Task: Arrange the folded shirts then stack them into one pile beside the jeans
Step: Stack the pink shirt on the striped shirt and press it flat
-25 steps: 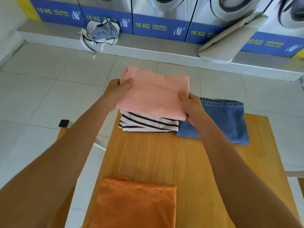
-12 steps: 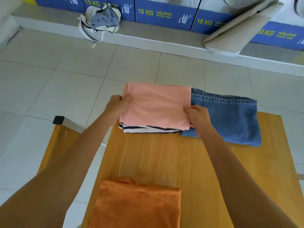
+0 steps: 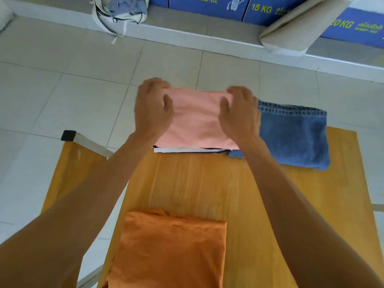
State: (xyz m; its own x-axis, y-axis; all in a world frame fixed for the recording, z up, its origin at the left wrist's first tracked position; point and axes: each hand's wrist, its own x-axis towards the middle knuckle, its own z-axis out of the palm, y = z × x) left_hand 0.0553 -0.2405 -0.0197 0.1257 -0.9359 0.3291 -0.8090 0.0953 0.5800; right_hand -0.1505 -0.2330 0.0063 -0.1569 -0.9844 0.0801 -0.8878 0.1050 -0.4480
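Pink folded shirt (image 3: 199, 119) lies on top of the striped shirt (image 3: 187, 150) at the far edge of the wooden desk (image 3: 207, 183); only a thin white-and-dark strip of the striped one shows under its near edge. Together they make a two-shirt pile.

Left hand (image 3: 152, 109) rests on the pink shirt's far-left corner, fingers curled over the far edge, thumb lying on top of the fabric. Right hand (image 3: 241, 111) does the same at the far-right corner, fingers over the far edge, thumb on the cloth. Both hands are partly curled, pinching or pressing the corners; cannot tell which, the fingertips are hidden behind the edge.

Folded jeans (image 3: 295, 136) lie just right of the pile, touching it, a bit of denim under the pink shirt's near-right corner. The right hand covers part of the jeans' left side.

Orange folded shirt (image 3: 172, 250) lies at the near edge of the desk, well apart from the pile, nobody touching it.

Off the desk: tiled floor (image 3: 62, 90), a cloth bag (image 3: 120, 11) on the raised ledge, blue panels marked "15 KG" (image 3: 261, 8), a beige flat board (image 3: 295, 28) leaning on the right.
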